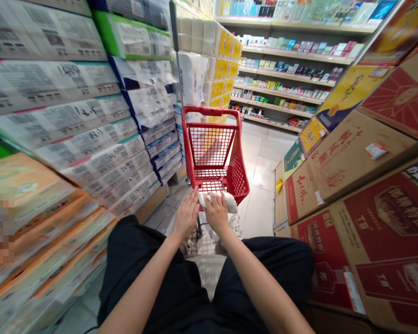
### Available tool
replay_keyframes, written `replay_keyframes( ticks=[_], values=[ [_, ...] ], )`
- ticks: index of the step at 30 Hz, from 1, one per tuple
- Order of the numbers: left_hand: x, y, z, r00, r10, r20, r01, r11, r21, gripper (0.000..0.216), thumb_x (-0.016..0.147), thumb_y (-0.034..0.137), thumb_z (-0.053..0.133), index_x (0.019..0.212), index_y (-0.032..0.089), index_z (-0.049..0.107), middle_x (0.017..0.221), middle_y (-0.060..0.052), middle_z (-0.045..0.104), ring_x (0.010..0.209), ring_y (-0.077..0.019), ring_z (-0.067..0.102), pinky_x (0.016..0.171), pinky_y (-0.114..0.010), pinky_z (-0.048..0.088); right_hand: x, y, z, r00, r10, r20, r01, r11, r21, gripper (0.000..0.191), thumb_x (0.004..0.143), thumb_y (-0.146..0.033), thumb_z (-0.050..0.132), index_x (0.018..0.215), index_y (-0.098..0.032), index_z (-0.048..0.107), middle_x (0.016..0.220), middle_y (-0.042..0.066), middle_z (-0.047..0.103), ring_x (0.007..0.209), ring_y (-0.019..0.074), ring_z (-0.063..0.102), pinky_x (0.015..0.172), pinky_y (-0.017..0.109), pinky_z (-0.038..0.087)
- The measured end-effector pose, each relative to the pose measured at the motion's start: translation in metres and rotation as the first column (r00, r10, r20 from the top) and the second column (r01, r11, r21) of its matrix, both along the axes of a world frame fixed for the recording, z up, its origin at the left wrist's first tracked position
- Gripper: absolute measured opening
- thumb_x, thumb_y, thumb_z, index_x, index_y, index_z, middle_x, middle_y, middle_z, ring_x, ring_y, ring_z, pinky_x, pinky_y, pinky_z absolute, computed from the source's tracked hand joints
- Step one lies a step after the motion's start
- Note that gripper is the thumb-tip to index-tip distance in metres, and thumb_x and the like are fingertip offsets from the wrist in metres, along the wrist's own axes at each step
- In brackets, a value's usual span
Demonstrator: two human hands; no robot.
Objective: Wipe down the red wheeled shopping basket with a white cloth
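A red shopping cart (212,147) with mesh sides stands in front of my knees, its basket bottom bare where it shows. My right hand (215,209) presses a crumpled white cloth (231,203) onto the cart's near rim, its fingers bent over the cloth. Beside it, my left hand (187,214) rests against the near left corner of the cart, fingers stretched out and close together. The left fingertips touch the red rim, and no cloth shows under them.
Stacked wrapped packs (80,111) rise close on my left, with orange packs (38,199) nearer. Cardboard cartons (355,153) line the right side. Behind the cart stand yellow-and-white packs (223,69) and shelves (289,53) of small boxes. A tall pole (179,69) rises at the cart's left corner.
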State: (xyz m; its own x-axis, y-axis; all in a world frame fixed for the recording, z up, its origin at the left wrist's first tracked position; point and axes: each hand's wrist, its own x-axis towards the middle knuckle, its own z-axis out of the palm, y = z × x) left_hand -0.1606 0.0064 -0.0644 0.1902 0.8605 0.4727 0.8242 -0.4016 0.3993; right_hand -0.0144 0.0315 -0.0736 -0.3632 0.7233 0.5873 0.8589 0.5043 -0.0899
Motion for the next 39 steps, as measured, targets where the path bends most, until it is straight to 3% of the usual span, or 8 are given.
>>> replay_keyframes(
  ticks=[7,11,16,21,25,28,35,39],
  values=[
    [-0.003,0.001,-0.001,1.0,-0.01,0.024,0.01,1.0,-0.001,0.053,0.104,0.029,0.025,0.156,0.022,0.021,0.16,-0.006,0.03,0.149,-0.0198,0.026,0.12,-0.045,0.029,0.126,0.021,0.004,0.996,-0.007,0.092,0.001,0.998,0.062,0.038,0.093,-0.016,0.046,0.129,-0.019,0.057,0.127,0.012,0.061,0.121,0.0239,0.052,0.119,0.054,0.012],
    [-0.001,0.002,-0.003,0.998,-0.018,0.053,0.018,1.0,0.008,0.053,0.104,0.029,0.025,0.156,0.023,0.021,0.16,-0.006,0.031,0.149,-0.02,0.026,0.12,-0.046,0.029,0.152,0.025,0.004,0.996,-0.009,0.084,0.006,0.999,0.035,0.039,0.093,-0.015,0.044,0.13,-0.018,0.057,0.129,0.013,0.06,0.126,0.023,0.05,0.119,0.05,0.016],
    [0.001,0.003,-0.004,0.997,-0.019,0.069,0.019,1.0,0.001,0.052,0.104,0.029,0.024,0.156,0.021,0.021,0.16,-0.007,0.03,0.149,-0.02,0.025,0.12,-0.047,0.028,0.086,0.008,-0.007,0.967,-0.173,-0.189,0.182,0.983,0.031,0.04,0.092,-0.014,0.041,0.128,-0.016,0.057,0.129,0.015,0.057,0.128,0.0258,0.047,0.117,0.051,0.025],
    [0.001,0.002,-0.004,0.998,-0.009,0.058,0.01,1.0,-0.027,0.052,0.103,0.028,0.024,0.155,0.018,0.024,0.16,-0.009,0.031,0.149,-0.0194,0.024,0.121,-0.046,0.027,-0.007,-0.002,-0.009,0.982,-0.089,-0.166,0.086,0.996,-0.027,0.041,0.09,-0.015,0.048,0.13,-0.017,0.057,0.126,0.014,0.059,0.122,0.0272,0.048,0.115,0.049,0.03],
    [0.0,0.0,-0.001,0.998,-0.01,0.054,0.012,0.999,-0.035,0.053,0.103,0.028,0.024,0.155,0.018,0.023,0.16,-0.009,0.03,0.15,-0.0189,0.024,0.121,-0.045,0.027,-0.024,-0.001,-0.005,0.99,-0.038,-0.138,0.036,0.999,-0.016,0.041,0.091,-0.019,0.051,0.131,-0.017,0.057,0.126,0.014,0.059,0.12,0.0272,0.049,0.114,0.048,0.032],
    [0.0,-0.001,0.002,0.997,-0.018,0.069,0.02,0.999,-0.037,0.052,0.104,0.029,0.023,0.155,0.02,0.024,0.16,-0.008,0.03,0.149,-0.019,0.024,0.12,-0.046,0.028,0.011,0.002,-0.003,0.997,0.075,-0.023,-0.075,0.997,0.011,0.044,0.091,-0.017,0.05,0.134,-0.018,0.054,0.126,0.012,0.059,0.119,0.0251,0.05,0.117,0.048,0.027],
    [0.001,-0.001,0.002,0.995,-0.014,0.1,0.019,0.999,-0.048,0.052,0.104,0.029,0.022,0.155,0.021,0.025,0.16,-0.008,0.03,0.149,-0.0194,0.025,0.12,-0.047,0.028,0.153,0.036,0.007,0.983,0.129,0.131,-0.142,0.986,0.089,0.038,0.092,-0.015,0.044,0.127,-0.018,0.059,0.121,0.012,0.063,0.119,0.0241,0.054,0.116,0.049,0.025],
    [0.004,-0.001,0.001,0.988,-0.013,0.155,0.019,0.999,-0.043,0.052,0.104,0.029,0.023,0.155,0.022,0.024,0.16,-0.008,0.032,0.149,-0.0196,0.026,0.12,-0.048,0.028,0.17,0.043,0.004,0.973,0.173,0.153,-0.188,0.978,0.09,0.037,0.092,-0.015,0.045,0.126,-0.015,0.059,0.123,0.014,0.06,0.12,0.0241,0.053,0.113,0.045,0.031]
  ],
)
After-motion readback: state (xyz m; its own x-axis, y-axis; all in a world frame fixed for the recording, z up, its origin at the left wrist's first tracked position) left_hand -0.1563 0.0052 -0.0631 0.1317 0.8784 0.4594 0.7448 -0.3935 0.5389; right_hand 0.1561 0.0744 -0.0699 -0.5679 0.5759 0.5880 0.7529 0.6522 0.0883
